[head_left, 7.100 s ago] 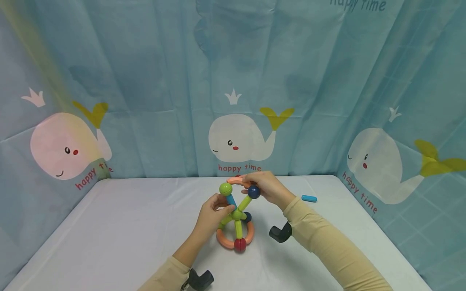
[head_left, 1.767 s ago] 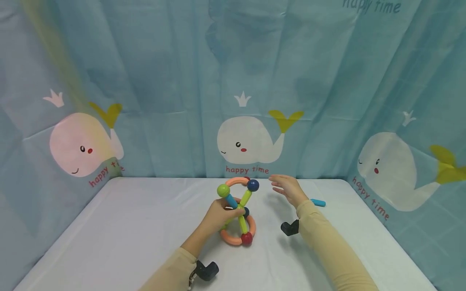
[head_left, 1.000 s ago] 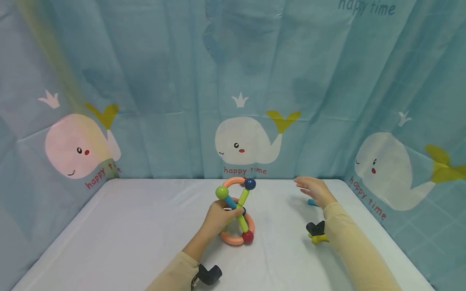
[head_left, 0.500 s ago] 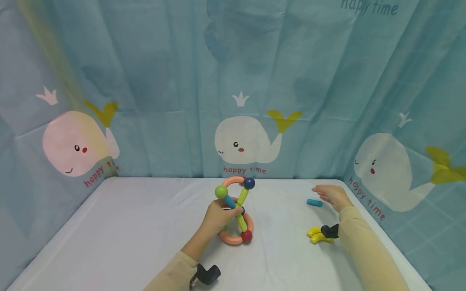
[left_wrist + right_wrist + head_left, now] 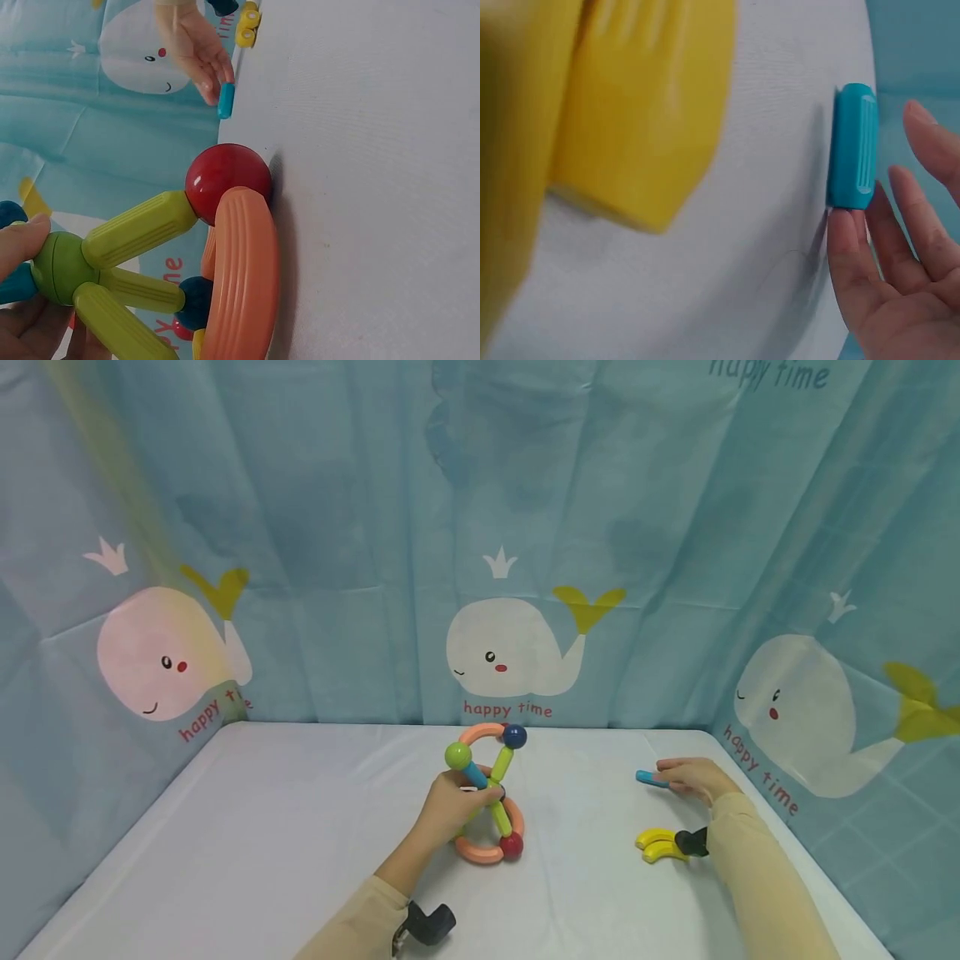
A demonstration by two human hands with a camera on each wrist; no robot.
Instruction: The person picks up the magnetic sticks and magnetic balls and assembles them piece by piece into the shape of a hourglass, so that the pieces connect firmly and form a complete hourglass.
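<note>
- Ball-and-rod frame (image 5: pixel 501 818) stood about mid-surface (image 5: pixel 300 827), tilted. Its lower orange arc (image 5: pixel 480 853) and red ball (image 5: pixel 512 846) were at surface level; couldn't tell how much weight they took.
- Left hand (image 5: pixel 444 806): grip clamped on the frame near its green hub ball (image 5: pixel 64 266), thumb on the near side, other fingers behind.
- Right hand (image 5: pixel 697 777): at the loose blue rod (image 5: pixel 649 778), well apart from the frame. Grip apart: thumb (image 5: pixel 934 142) off the rod, fingers loosely extended, one fingertip at the rod's end. Not secured.
- Loose blue rod lay on its side toward the far right of the surface. Yellow pieces (image 5: pixel 660 845) lay nearer the person, partly behind the black wrist mount (image 5: pixel 692 841).
- Step in hand, my read: picking up the rod while the left hand steadied the frame.
- Next move called for bringing thumb and fingers together on the rod, then a straight lift. Smooth round shape, so likely to roll if nudged.
- Left grip needed to stay put; a slip there could have tipped the frame.
</note>
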